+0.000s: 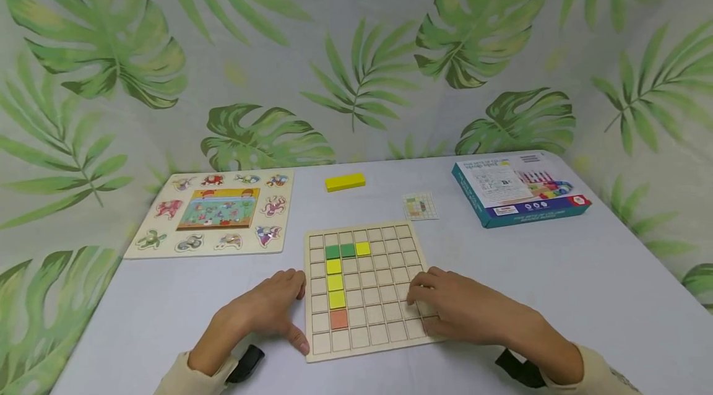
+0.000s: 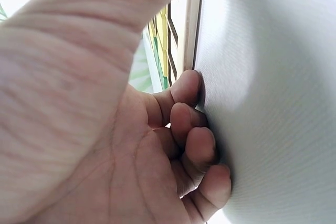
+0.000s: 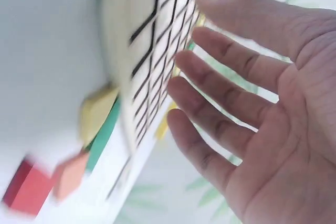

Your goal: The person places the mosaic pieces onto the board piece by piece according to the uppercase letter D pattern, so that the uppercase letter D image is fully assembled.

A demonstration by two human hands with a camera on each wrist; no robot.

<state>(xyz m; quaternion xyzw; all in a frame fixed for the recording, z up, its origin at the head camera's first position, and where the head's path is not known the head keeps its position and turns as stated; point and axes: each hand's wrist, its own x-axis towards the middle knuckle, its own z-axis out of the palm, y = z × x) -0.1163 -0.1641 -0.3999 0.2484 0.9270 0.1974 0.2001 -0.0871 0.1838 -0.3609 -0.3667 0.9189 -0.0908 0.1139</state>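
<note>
A wooden grid board lies before me, with green tiles, yellow tiles and one orange tile in its cells. My left hand is at the board's left edge, thumb by the near corner. In the left wrist view its fingertips rest on the tabletop beside the board. Over the board's right side hovers my right hand, its fingers loosely bent and holding nothing. The right wrist view shows a yellow block, a green block, an orange block and a red block beside the board.
Behind the board are a yellow stick and a small pattern card. A puzzle board with sea animals lies at the back left. The game box sits at the back right, near the leaf-print cloth.
</note>
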